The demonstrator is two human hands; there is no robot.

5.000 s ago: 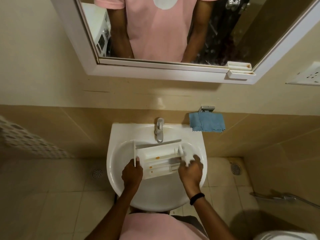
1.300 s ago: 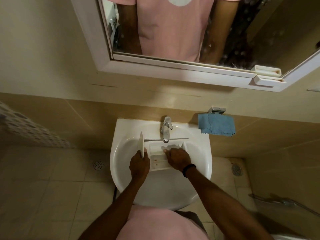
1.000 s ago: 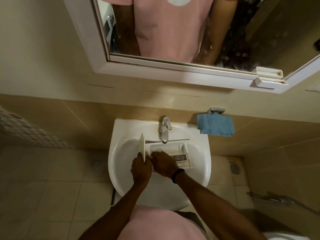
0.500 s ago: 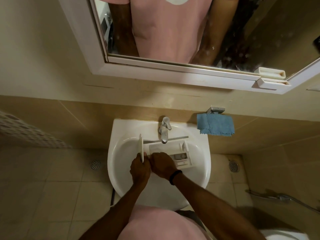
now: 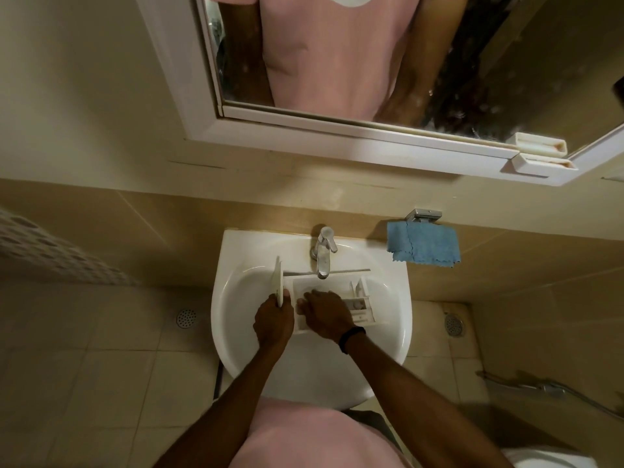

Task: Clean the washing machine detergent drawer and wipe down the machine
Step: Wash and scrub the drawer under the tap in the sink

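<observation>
**Hands.** The left hand (image 5: 273,320) is closed round the near end of the upright front panel of a white plastic detergent drawer (image 5: 358,300). The right hand (image 5: 326,312), with a black wristband (image 5: 351,335) at its wrist, is laid palm-down across the drawer's left compartments. Its fingers (image 5: 305,298) are stretched leftward and pressed on the plastic.

**Task object.** The drawer is held lengthwise, left to right, inside a white ceramic washbasin (image 5: 233,285), with the front panel at the left. Its far edge lies beneath the spout of a chrome mixer tap (image 5: 323,255). Small compartments are exposed at its right end.

**Surroundings.**
- A blue scallop-edged cloth (image 5: 423,246) is hung from a chrome wall holder (image 5: 423,214), just right of the basin.
- A white-framed mirror (image 5: 337,131) is mounted above, on the far wall.
- Round metal drains are set in the beige floor tiles, a left drain (image 5: 186,318) and a right drain (image 5: 454,325), one on either side of the basin.
</observation>
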